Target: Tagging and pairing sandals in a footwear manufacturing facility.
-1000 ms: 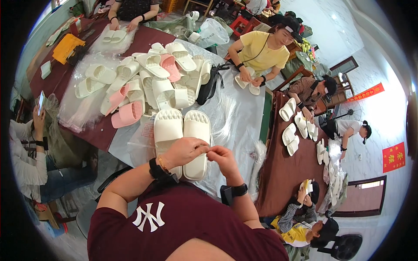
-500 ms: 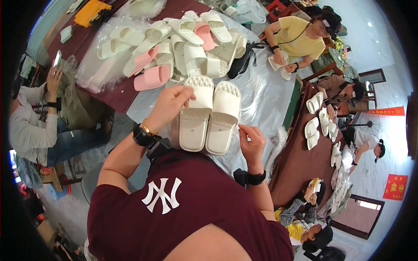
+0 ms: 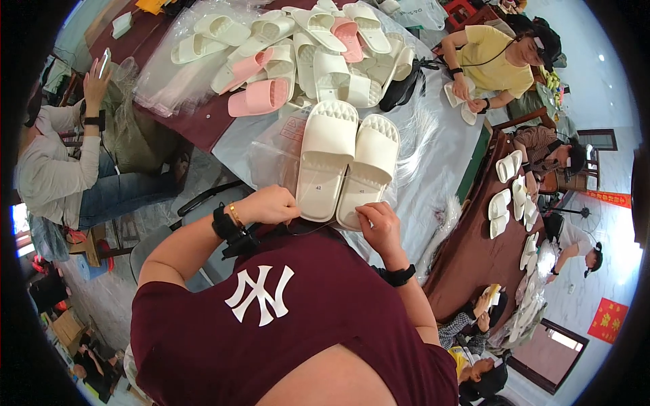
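A pair of cream slippers stands side by side in front of me, the left slipper (image 3: 328,140) and the right slipper (image 3: 374,157), with textured insoles and heels toward my body. My left hand (image 3: 269,205) is closed beside the left slipper's heel, fingertips pinched together. At the right slipper's heel my right hand (image 3: 382,227) is also closed in a pinch. A faint thin line runs near the heels between both hands; what each hand holds is too small to make out. Under the pair's left side lies a clear plastic bag (image 3: 284,137) with red print.
Beyond the pair lies a heap of cream slippers and pink slippers (image 3: 258,97) on a table with clear plastic sheeting (image 3: 162,81). A black bag (image 3: 399,95) sits beside the heap. Co-workers sit left and right; more slippers (image 3: 499,213) rest on the brown table (image 3: 467,264).
My left hand has left the left slipper's strap and come down beside its heel. The right hand has moved in to the right slipper's heel. The view has shifted slightly.
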